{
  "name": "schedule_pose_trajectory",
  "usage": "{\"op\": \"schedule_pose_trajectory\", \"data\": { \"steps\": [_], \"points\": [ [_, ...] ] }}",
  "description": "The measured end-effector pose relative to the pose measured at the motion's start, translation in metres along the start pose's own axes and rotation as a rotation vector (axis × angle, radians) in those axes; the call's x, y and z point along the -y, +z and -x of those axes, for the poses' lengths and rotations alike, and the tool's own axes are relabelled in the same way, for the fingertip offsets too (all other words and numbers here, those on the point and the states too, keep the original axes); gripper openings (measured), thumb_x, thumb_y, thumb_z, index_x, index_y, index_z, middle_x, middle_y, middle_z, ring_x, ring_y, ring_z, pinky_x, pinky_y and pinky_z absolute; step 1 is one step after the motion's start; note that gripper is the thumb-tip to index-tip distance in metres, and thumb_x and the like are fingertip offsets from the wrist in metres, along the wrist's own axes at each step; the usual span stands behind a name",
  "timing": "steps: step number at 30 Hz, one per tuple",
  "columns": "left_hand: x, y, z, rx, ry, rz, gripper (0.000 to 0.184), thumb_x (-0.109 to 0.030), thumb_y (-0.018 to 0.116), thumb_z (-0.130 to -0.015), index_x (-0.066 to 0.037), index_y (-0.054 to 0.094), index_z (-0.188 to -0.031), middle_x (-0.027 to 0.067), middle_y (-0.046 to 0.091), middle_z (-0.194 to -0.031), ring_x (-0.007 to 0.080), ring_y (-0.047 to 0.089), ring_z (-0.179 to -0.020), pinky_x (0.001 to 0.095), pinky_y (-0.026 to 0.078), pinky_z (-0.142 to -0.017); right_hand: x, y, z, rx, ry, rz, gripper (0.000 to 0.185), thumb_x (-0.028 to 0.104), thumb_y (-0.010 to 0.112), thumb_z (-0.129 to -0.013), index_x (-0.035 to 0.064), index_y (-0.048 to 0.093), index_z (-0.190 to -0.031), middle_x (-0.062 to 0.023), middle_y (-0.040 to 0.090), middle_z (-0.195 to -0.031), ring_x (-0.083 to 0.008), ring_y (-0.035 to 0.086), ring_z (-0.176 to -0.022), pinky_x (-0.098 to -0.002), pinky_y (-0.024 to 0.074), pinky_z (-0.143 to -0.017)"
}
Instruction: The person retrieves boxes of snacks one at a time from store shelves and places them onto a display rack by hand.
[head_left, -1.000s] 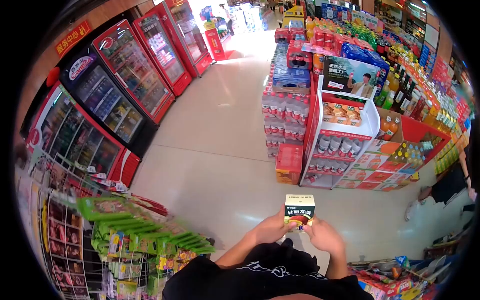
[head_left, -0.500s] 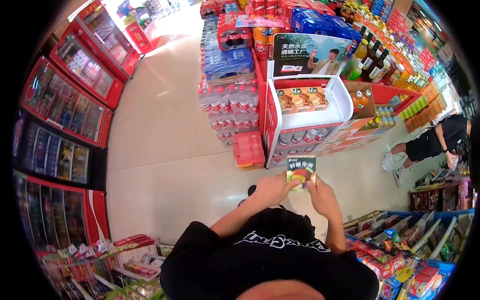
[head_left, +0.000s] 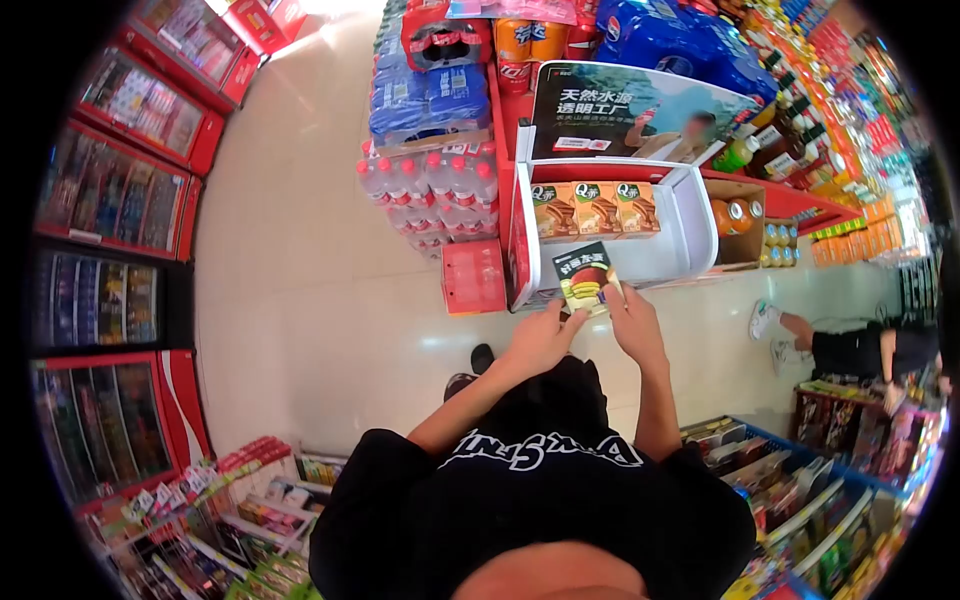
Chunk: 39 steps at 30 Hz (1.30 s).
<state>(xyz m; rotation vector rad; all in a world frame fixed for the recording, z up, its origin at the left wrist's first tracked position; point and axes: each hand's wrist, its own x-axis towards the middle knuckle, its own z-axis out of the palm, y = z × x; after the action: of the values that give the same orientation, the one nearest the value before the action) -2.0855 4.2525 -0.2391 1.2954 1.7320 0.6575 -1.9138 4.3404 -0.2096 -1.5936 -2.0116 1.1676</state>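
Observation:
A dark green and cream snack box [head_left: 585, 277] is held in front of my body, tilted, near the front edge of a white display shelf [head_left: 668, 248]. My left hand [head_left: 545, 338] is closed on its lower left corner, thumb on the front face. On its lower right side, my right hand [head_left: 632, 320] grips it. Several orange boxes [head_left: 597, 211] stand side by side on the shelf's top tier, just beyond the held box. Behind them rises a dark advertising board [head_left: 630, 115].
Stacked drink packs [head_left: 430, 100] and a red box [head_left: 474, 276] stand left of the shelf. Red-framed fridges [head_left: 115, 190] line the left side. Snack racks [head_left: 210, 520] are at the lower left, bins [head_left: 800, 490] at the lower right. Another person [head_left: 850, 350] is at the right.
The display shelf is closer, and the view has turned further down. Both hands still hold the box, now tilted and nearer the shelf. The other person appears lower in view than half a second ago.

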Motion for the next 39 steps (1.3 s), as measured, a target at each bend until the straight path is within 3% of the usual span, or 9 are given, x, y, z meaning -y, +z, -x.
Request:
{"op": "schedule_pose_trajectory", "data": {
  "steps": [3, 4, 10, 16, 27, 31, 35, 37, 39],
  "points": [
    [0.014, 0.037, -0.023, 0.099, -0.100, 0.273, 0.049, -0.044, 0.056, -0.105, 0.003, 0.060, -0.119, 0.0169, 0.072, -0.096, 0.0268, 0.071, -0.088, 0.0398, 0.054, -0.076, -0.028, -0.005, -0.047, 0.057, -0.110, 0.060, 0.048, 0.040, 0.056, -0.101, -0.0018, 0.064, -0.123, -0.0296, 0.067, -0.112, -0.0454, 0.064, -0.102, -0.0475, 0.0504, -0.091],
    [0.010, 0.042, -0.026, 0.145, -0.139, 0.351, 0.050, -0.039, 0.057, -0.106, 0.004, 0.055, -0.130, 0.0123, 0.069, -0.113, 0.0188, 0.067, -0.100, 0.0341, 0.053, -0.082, -0.026, -0.012, -0.059, 0.101, -0.135, 0.050, 0.049, 0.040, 0.057, -0.101, -0.0017, 0.064, -0.125, -0.0294, 0.066, -0.114, -0.0458, 0.064, -0.102, -0.0470, 0.0503, -0.092],
    [-0.012, 0.079, -0.054, 0.038, -0.311, 0.860, 0.052, -0.036, 0.051, -0.109, 0.000, 0.043, -0.145, 0.0147, 0.057, -0.140, 0.0226, 0.065, -0.115, 0.0356, 0.053, -0.092, -0.042, -0.014, -0.125, 0.236, -0.252, 0.009, 0.048, 0.039, 0.063, -0.098, -0.0005, 0.062, -0.125, -0.0261, 0.057, -0.126, -0.0450, 0.064, -0.102, -0.0460, 0.0513, -0.091],
    [-0.026, 0.088, -0.066, -0.203, -0.481, 1.121, 0.051, -0.036, 0.052, -0.107, 0.003, 0.047, -0.139, 0.0144, 0.059, -0.135, 0.0245, 0.065, -0.116, 0.0354, 0.052, -0.092, -0.052, 0.008, -0.143, 0.300, -0.320, -0.051, 0.057, 0.027, 0.079, -0.088, 0.0008, 0.047, -0.127, -0.0240, 0.052, -0.121, -0.0427, 0.063, -0.101, -0.0474, 0.0531, -0.084],
    [-0.038, 0.095, -0.024, -0.446, -0.432, 1.211, 0.060, -0.032, 0.057, -0.105, 0.005, 0.038, -0.149, 0.0169, 0.057, -0.142, 0.0255, 0.064, -0.116, 0.0352, 0.052, -0.093, -0.071, 0.032, -0.127, 0.236, -0.357, -0.070, 0.045, 0.020, 0.080, -0.088, -0.0017, 0.051, -0.115, -0.0197, 0.067, -0.097, -0.0350, 0.067, -0.084, -0.0440, 0.0535, -0.074],
    [-0.032, 0.100, 0.029, -0.480, -0.341, 1.169, 0.055, -0.029, 0.054, -0.107, 0.003, 0.039, -0.148, 0.0166, 0.056, -0.143, 0.0257, 0.063, -0.119, 0.0367, 0.052, -0.096, -0.061, 0.039, -0.112, -0.078, -0.629, 0.058, 0.036, 0.019, 0.080, -0.087, 0.0022, 0.054, -0.105, -0.0123, 0.056, -0.084, -0.0288, 0.058, -0.070, -0.0420, 0.0495, -0.068],
    [-0.019, 0.118, 0.118, -0.629, -0.291, 1.135, 0.051, -0.029, 0.053, -0.108, 0.002, 0.042, -0.147, 0.0152, 0.059, -0.141, 0.0240, 0.063, -0.119, 0.0370, 0.051, -0.097, -0.005, 0.043, -0.043, 0.089, -0.708, -0.216, 0.029, 0.015, 0.079, -0.090, 0.0018, 0.056, -0.100, -0.0080, 0.050, -0.079, -0.0183, 0.051, -0.066, -0.0350, 0.0462, -0.061],
    [-0.012, 0.129, 0.176, -0.713, -0.323, 1.070, 0.050, -0.031, 0.054, -0.107, 0.002, 0.046, -0.143, 0.0132, 0.064, -0.134, 0.0221, 0.063, -0.118, 0.0363, 0.050, -0.099, 0.010, 0.061, 0.008, 0.305, -0.612, -0.308, 0.028, 0.015, 0.078, -0.090, 0.0009, 0.056, -0.102, -0.0082, 0.052, -0.080, -0.0170, 0.052, -0.067, -0.0337, 0.0463, -0.061],
    [0.005, 0.153, 0.238, -0.807, -0.363, 0.970, 0.049, -0.032, 0.055, -0.107, 0.003, 0.049, -0.141, 0.0118, 0.066, -0.130, 0.0210, 0.063, -0.116, 0.0355, 0.050, -0.099, 0.029, 0.076, 0.068, 0.536, -0.794, -0.173, 0.032, 0.022, 0.076, -0.091, -0.0001, 0.058, -0.106, -0.0109, 0.058, -0.086, -0.0214, 0.059, -0.073, -0.0362, 0.0500, -0.066]
  ]
}}
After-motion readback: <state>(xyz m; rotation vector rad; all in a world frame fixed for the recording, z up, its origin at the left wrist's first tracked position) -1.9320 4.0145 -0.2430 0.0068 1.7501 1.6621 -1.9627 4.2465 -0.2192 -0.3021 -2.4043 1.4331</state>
